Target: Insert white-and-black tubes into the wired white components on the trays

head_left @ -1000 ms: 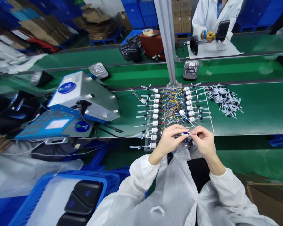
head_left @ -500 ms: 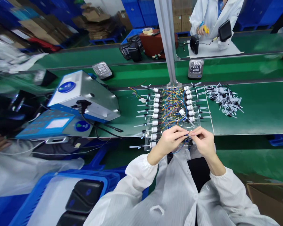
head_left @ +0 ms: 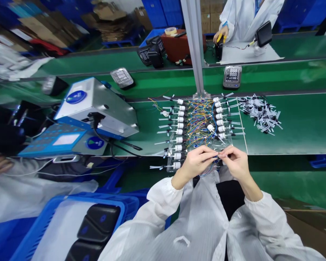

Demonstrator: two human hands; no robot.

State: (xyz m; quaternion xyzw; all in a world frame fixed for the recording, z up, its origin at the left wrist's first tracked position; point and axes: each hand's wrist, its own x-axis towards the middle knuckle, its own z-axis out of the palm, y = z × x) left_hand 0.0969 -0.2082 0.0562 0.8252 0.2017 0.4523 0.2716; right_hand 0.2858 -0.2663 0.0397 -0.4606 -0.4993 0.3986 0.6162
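My left hand [head_left: 201, 159] and my right hand [head_left: 235, 161] meet fingertip to fingertip at the bench's near edge, both pinched. Whatever lies between the fingertips is too small to make out. Just beyond them spreads a tray of clear plastic [head_left: 170, 169] holding two columns of small white cylindrical parts [head_left: 180, 132] with black ends and pale tube pieces. Yellow, red and blue wires [head_left: 201, 117] tangle between the columns. One white cylinder [head_left: 210, 128] lies slantwise near the right column. A blue wire loops below my hands.
A pile of short white and black tube pieces [head_left: 260, 113] lies right of the tray. To the left stands a metal instrument box [head_left: 108, 108] with cables. Display units [head_left: 232, 77] sit behind, past a metal post [head_left: 193, 47]. Across the bench a co-worker's hand [head_left: 221, 34] holds a yellow tool.
My hands stay pinched together in nearly the same place. The co-worker's hand with the yellow tool has moved left and down to a black unit. The view has shifted slightly.
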